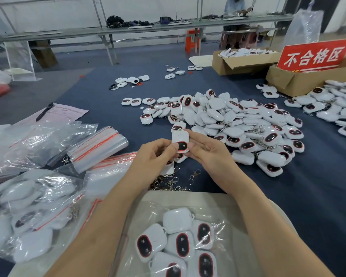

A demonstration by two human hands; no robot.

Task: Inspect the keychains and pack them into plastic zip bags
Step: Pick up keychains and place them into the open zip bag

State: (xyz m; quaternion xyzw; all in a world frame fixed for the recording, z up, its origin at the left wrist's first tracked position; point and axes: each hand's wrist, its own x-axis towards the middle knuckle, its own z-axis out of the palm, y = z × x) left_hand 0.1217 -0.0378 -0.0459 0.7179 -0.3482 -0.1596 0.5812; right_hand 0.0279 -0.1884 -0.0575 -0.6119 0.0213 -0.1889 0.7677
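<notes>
Holding one white keychain (179, 142) between both hands, I see my left hand (156, 154) and right hand (210, 154) each with a closed grip on it above the near middle of the table (318, 196). Right of it lies the keychain pile (238, 124) (white, dark ovals). Left sit empty zip bags (97, 147); nearest me, a filled bag (180, 244).

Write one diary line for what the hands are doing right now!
step: inspect | left hand + right hand: both grip one white keychain | big pile: waiting | zip bags: unused
</notes>
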